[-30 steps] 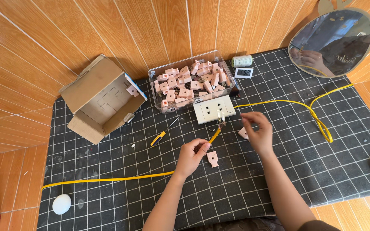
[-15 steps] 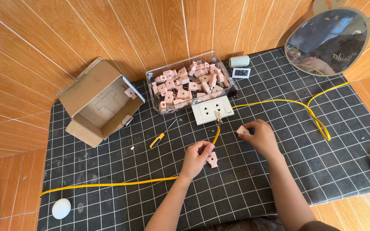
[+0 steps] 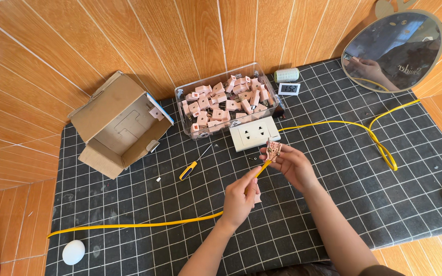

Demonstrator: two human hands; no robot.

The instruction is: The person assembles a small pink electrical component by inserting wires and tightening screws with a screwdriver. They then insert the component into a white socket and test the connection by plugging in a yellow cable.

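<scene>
Fingers of the right hand (image 3: 295,163) pinch a small pink plug part (image 3: 273,149) above the black grid mat (image 3: 333,204), just below the white wall socket (image 3: 254,133). The left hand (image 3: 240,199) grips the yellow cable (image 3: 129,225) near its end; keeping that end steady and aligned with the part looks wise.

1. A home corner used as a small workbench for electrical assembly: glossy orange wood-look floor tiles (image 3: 129,36) carry a dark grid-lined mat (image 3: 333,214).
2. At the mat's far edge stands a clear tub of pink plug parts (image 3: 226,102); a white socket plate (image 3: 254,134) lies just before it.
3. A small screwdriver (image 3: 189,169) and a yellow cable (image 3: 333,123) lie on the mat.
4. A domestic vanity mirror (image 3: 392,51) stands at the far right corner.
</scene>
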